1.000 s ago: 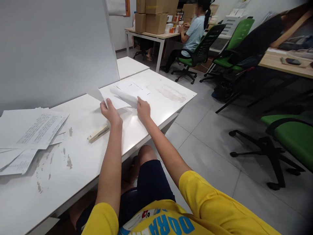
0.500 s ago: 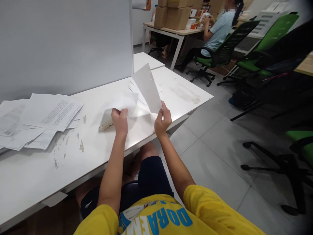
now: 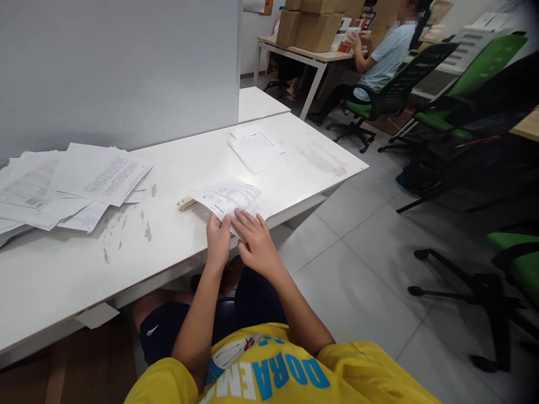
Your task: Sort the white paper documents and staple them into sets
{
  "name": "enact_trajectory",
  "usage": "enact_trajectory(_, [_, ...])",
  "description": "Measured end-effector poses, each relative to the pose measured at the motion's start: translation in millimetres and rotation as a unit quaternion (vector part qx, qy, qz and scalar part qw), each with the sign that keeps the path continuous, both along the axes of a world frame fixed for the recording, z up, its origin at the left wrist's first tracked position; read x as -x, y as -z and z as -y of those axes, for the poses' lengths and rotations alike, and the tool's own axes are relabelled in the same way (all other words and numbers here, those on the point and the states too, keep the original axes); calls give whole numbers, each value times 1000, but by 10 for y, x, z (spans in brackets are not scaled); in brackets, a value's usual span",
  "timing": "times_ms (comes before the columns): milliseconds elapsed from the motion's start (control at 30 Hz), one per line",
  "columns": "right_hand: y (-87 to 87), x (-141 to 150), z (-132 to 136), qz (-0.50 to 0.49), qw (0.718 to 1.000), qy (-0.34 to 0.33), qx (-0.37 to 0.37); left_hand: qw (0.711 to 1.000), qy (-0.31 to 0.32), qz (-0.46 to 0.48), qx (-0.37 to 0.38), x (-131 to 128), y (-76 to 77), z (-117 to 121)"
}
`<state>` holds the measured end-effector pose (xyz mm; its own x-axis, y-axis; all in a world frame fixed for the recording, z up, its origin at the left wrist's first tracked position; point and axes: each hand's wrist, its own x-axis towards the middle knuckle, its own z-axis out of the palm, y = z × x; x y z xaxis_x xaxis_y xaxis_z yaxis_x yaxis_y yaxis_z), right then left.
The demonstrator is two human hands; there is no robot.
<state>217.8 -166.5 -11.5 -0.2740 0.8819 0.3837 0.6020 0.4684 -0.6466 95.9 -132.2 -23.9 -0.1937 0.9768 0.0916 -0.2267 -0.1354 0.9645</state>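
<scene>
A printed sheet of paper [image 3: 229, 196] tilts over the near edge of the white table, its text side up. My left hand [image 3: 219, 240] pinches the sheet's near edge between thumb and fingers. My right hand [image 3: 257, 242] lies on the sheet's near right part, fingers stretched out flat, close beside the left. Whether one sheet or several are held together, I cannot tell. A cream stapler [image 3: 184, 203] pokes out from under the sheet's left corner, its other end hidden. Farther back, a few loose printed papers [image 3: 255, 150] lie on the table.
A large messy heap of printed papers [image 3: 99, 174] spreads over the table's left side. Behind it stands a grey-white panel [image 3: 118, 67]. Worn patches mark the white tabletop [image 3: 177, 163]. A seated person [image 3: 389, 50] works at another desk with cardboard boxes [image 3: 318, 31]. Green chairs [image 3: 484, 67] stand right.
My hands held paper apart, the right one raising a sheet upright; now they are together at one sheet's near edge. The right fingers have flattened onto it. The view has turned left.
</scene>
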Motion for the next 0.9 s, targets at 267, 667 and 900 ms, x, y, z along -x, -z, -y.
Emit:
enact_trajectory(267, [-44,-593,-181,-392,858,125,307,984,145,-75,67,405,35,366])
enact_trajectory(667, [94,-489,228,-454,723,-93,513,979,170,64,90,653,-176,644])
enact_trajectory(900, [398,-358,556,-455,698,-29,553,985,47,95,133,403,35,992])
